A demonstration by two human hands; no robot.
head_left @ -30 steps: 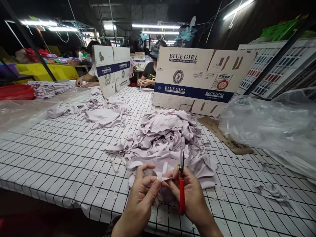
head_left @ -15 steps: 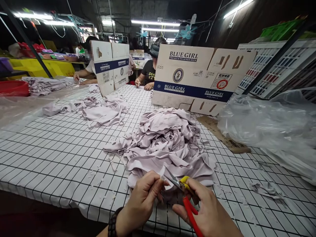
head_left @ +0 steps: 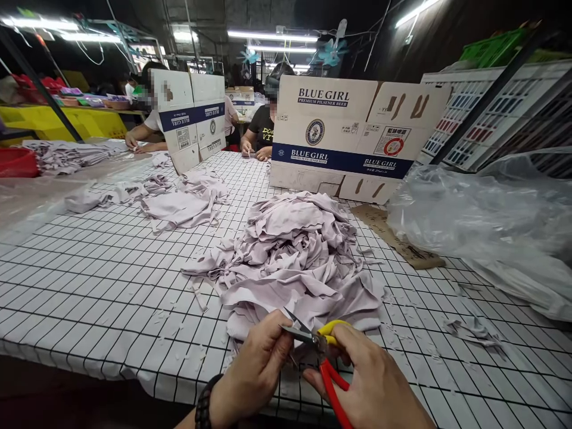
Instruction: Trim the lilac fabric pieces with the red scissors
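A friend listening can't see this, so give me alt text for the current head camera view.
A right hand holds open scissors with red and yellow handles close to a left hand pinching a mostly hidden pale scrap, before a heap of pale cloth on a checked tablecloth. Behind are printed cardboard panels and people, with clear plastic at right.

left fingers (head_left: 271,326): pinched together | right fingers (head_left: 355,339): curled, parted (thumb (head_left: 315,381) lowest) | wrists (head_left: 220,404): angled inward
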